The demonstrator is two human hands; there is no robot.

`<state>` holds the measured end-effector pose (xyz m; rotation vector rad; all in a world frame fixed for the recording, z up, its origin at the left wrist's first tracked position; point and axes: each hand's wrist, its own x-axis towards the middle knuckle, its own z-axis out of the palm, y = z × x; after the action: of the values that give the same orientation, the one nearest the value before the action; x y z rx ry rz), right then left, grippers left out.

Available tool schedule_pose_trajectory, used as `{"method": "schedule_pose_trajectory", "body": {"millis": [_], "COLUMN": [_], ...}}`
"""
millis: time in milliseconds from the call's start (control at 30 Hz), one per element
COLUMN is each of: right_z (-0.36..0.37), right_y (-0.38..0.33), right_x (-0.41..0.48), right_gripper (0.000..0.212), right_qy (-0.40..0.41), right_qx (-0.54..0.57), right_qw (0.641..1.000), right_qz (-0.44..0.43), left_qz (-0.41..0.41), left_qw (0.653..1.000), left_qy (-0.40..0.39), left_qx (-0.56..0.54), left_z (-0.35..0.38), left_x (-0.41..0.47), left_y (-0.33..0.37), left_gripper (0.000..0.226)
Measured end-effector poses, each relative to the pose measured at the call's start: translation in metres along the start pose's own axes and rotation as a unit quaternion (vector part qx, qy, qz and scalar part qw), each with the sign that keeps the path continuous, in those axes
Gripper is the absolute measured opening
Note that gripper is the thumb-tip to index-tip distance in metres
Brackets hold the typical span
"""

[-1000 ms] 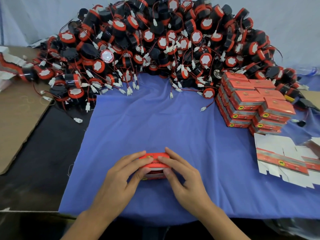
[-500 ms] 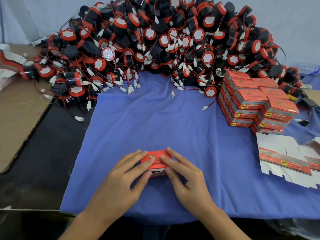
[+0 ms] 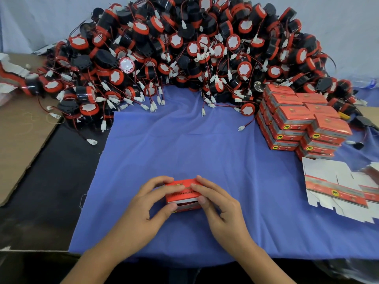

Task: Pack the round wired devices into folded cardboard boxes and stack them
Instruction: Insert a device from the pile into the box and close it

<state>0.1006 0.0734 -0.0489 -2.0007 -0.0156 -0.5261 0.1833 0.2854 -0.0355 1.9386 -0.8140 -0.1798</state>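
A small red cardboard box (image 3: 183,195) sits on the blue cloth (image 3: 194,144) near the front edge. My left hand (image 3: 146,210) grips its left end, fingers on top and thumb on the front. My right hand (image 3: 219,210) holds its right end the same way, with the thumb at the lid seam. A big heap of round black-and-red wired devices (image 3: 184,52) fills the back of the table. Closed red boxes (image 3: 299,121) are stacked at the right.
Flat unfolded box blanks (image 3: 338,189) lie at the right front. More flat blanks (image 3: 10,72) sit at the far left. A brown cardboard sheet (image 3: 18,136) covers the left side over a black surface (image 3: 51,187). White connectors trail onto the cloth.
Both hands stay on the box in the same spot. My fingers have shifted along its top and the thumbs now press on its front face.
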Motion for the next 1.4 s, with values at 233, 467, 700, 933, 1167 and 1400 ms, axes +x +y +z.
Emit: {"method": "schedule_pose_trajectory", "body": {"millis": [233, 467, 700, 933, 1167, 1400], "right_z": [0.0, 0.0, 0.0, 0.0, 0.001, 0.001], "right_y": [-0.001, -0.002, -0.003, -0.004, -0.002, -0.001], "right_x": [0.0, 0.0, 0.0, -0.001, -0.001, -0.002], "right_gripper": [0.033, 0.033, 0.032, 0.034, 0.031, 0.031], "right_qy": [0.007, 0.006, 0.002, 0.003, 0.013, 0.005], "right_qx": [0.006, 0.017, 0.015, 0.0, -0.004, -0.016], "right_qw": [1.0, 1.0, 1.0, 1.0, 1.0, 1.0], "right_qz": [0.005, 0.016, 0.013, 0.006, -0.002, -0.002], "left_qz": [-0.023, -0.044, -0.076, -0.101, -0.075, 0.028], "left_qw": [0.995, 0.995, 0.988, 0.969, 0.972, 0.988], "left_qy": [-0.01, 0.004, 0.054, 0.185, 0.218, 0.102], "left_qx": [-0.092, -0.091, -0.122, -0.125, -0.052, 0.11], "left_z": [0.001, 0.006, 0.019, 0.043, 0.048, 0.026], "left_x": [0.0, 0.0, 0.001, 0.008, 0.008, -0.016], "left_y": [-0.003, -0.001, 0.011, 0.027, 0.033, 0.017], "left_gripper": [0.047, 0.044, 0.042, 0.037, 0.036, 0.038]}}
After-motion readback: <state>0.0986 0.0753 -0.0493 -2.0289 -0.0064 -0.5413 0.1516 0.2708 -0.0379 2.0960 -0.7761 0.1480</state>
